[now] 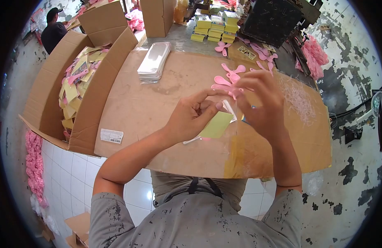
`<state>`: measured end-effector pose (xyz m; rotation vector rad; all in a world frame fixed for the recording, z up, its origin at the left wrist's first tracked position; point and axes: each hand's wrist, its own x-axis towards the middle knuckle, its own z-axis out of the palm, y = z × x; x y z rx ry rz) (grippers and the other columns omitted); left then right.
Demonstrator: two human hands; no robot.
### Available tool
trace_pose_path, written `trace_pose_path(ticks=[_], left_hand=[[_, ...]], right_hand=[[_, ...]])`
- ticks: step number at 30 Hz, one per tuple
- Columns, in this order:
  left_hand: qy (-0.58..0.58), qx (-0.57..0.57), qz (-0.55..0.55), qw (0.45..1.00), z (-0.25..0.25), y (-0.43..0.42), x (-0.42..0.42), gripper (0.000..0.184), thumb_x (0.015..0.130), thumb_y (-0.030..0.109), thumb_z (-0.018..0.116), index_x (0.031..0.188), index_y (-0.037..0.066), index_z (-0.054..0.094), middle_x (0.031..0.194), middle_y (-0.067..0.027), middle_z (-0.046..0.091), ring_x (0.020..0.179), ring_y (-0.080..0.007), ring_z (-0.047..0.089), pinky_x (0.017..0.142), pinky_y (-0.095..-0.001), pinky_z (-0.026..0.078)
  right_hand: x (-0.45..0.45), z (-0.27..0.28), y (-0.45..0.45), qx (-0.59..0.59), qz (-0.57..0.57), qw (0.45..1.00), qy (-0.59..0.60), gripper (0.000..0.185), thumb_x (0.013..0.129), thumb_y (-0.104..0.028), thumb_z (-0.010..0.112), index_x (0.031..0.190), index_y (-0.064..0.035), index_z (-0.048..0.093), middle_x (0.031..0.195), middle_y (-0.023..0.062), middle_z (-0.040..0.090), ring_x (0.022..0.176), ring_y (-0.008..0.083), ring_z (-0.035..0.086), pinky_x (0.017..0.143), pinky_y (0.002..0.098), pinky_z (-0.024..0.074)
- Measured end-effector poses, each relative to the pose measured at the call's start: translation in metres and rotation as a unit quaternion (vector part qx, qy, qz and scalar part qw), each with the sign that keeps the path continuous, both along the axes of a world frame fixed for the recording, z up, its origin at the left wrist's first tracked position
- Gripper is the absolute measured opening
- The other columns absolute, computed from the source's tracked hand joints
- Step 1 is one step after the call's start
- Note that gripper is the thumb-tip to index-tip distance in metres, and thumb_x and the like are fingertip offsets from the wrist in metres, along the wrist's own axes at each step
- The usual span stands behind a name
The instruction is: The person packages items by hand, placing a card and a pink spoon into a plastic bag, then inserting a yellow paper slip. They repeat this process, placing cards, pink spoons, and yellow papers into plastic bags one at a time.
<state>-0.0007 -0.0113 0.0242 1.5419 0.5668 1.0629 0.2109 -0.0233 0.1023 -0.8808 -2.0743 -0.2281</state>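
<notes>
My left hand (193, 114) is closed in a pinch at the middle of the cardboard-covered table. A yellow-green card (216, 126) hangs under its fingertips, with a white-edged piece (229, 110) beside it, partly hidden. My right hand (263, 105) is raised just to the right, its fingers curved and apart, somewhat blurred. Nothing held shows clearly in it. Pink plastic spoons (233, 75) lie beyond the fingertips, some overlapping. One pink spoon (221, 87) appears right at the fingertips of both hands; whether either touches it is unclear.
An open cardboard box (89, 128) of carded pink items stands left. Stacked clear plastic sleeves (153, 62) lie near the table's back. Card bundles (215, 27) and a black box (271, 20) stand behind. Plastic shreds (300, 99) lie right. Another person (53, 31) is far left.
</notes>
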Motion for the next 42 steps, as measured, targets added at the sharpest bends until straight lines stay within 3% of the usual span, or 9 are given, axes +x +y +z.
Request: trace_pose_path(ticks=[2,5,10,14,18,24,33,38,42], left_hand=[[0.005,0.041,0.026,0.999,-0.005,-0.002,0.002,0.037,0.105,0.011,0.064,0.140,0.000,0.058,0.064,0.0011,0.062,0.058,-0.0022,0.043,0.053,-0.0259,0.035],[0.114,0.086,0.039,0.989,-0.002,-0.006,-0.004,0.038,0.105,0.006,0.062,0.142,-0.001,0.055,0.080,-0.0052,0.074,0.072,-0.0057,0.067,0.067,-0.0237,0.054],[0.194,0.202,0.062,0.958,-0.002,-0.008,0.000,0.049,0.102,0.006,0.066,0.148,0.000,0.051,0.085,-0.0115,0.077,0.070,-0.0090,0.068,0.069,-0.0250,0.055],[0.189,0.131,-0.008,0.973,0.005,-0.006,-0.001,0.050,0.104,0.010,0.064,0.150,0.000,0.050,0.095,-0.0149,0.080,0.075,-0.0084,0.069,0.069,-0.0247,0.055],[0.046,-0.048,-0.037,0.997,-0.005,0.002,0.002,0.048,0.106,0.012,0.061,0.152,0.003,0.050,0.094,-0.0125,0.080,0.077,-0.0066,0.069,0.069,-0.0261,0.055],[0.158,0.091,0.025,0.983,-0.005,-0.006,0.004,0.051,0.103,0.010,0.064,0.152,0.005,0.051,0.066,-0.0101,0.066,0.057,-0.0075,0.059,0.059,-0.0299,0.048],[0.200,0.183,0.039,0.962,-0.004,-0.011,0.005,0.053,0.102,0.007,0.065,0.153,0.002,0.050,0.076,-0.0136,0.075,0.060,-0.0097,0.064,0.065,-0.0297,0.055],[0.231,0.104,-0.001,0.967,0.010,-0.010,0.001,0.050,0.105,0.009,0.062,0.152,0.001,0.050,0.089,-0.0162,0.079,0.077,-0.0088,0.072,0.070,-0.0307,0.057],[0.066,-0.007,-0.034,0.997,-0.009,0.002,0.002,0.047,0.109,0.010,0.057,0.154,0.003,0.045,0.110,-0.0168,0.079,0.097,-0.0109,0.073,0.081,-0.0286,0.057]], right_hand=[[-0.006,-0.002,-0.002,0.063,-0.017,0.995,-0.079,0.023,0.078,-0.007,0.080,0.100,-0.0082,0.073,0.102,0.0058,0.067,0.098,0.0228,0.066,0.081,0.0361,0.0486],[-0.015,-0.009,-0.006,0.104,-0.053,0.983,-0.144,0.025,0.075,-0.010,0.081,0.098,-0.0084,0.072,0.103,0.0054,0.067,0.102,0.0234,0.064,0.087,0.0387,0.0471],[-0.017,-0.014,-0.005,0.106,-0.103,0.965,-0.215,0.016,0.080,-0.011,0.075,0.094,-0.0068,0.069,0.099,0.0059,0.065,0.097,0.0249,0.063,0.085,0.0386,0.0471],[0.022,-0.003,0.018,-0.051,-0.109,0.993,0.012,0.009,0.085,-0.005,0.065,0.094,-0.0032,0.067,0.093,0.0080,0.063,0.089,0.0219,0.061,0.078,0.0353,0.0472],[0.094,0.005,0.012,-0.382,0.041,0.887,0.256,0.014,0.087,-0.001,0.062,0.099,-0.0021,0.068,0.092,0.0095,0.063,0.081,0.0157,0.060,0.072,0.0320,0.0468],[0.031,-0.024,-0.018,-0.037,-0.023,0.999,0.019,0.018,0.084,-0.005,0.078,0.101,-0.0036,0.070,0.096,0.0092,0.067,0.083,0.0227,0.065,0.075,0.0368,0.0523],[0.002,-0.027,-0.014,0.028,-0.024,0.997,-0.065,0.022,0.080,-0.003,0.080,0.099,-0.0047,0.070,0.096,0.0078,0.068,0.085,0.0278,0.065,0.077,0.0384,0.0537],[0.032,-0.019,-0.006,-0.142,-0.043,0.973,0.174,0.010,0.090,-0.002,0.073,0.098,-0.0023,0.069,0.092,0.0034,0.067,0.081,0.0143,0.062,0.067,0.0301,0.0487],[0.167,-0.027,0.024,-0.375,0.113,0.808,0.440,0.015,0.099,-0.011,0.070,0.111,-0.0017,0.067,0.092,-0.0020,0.066,0.080,0.0085,0.060,0.070,0.0227,0.0465]])
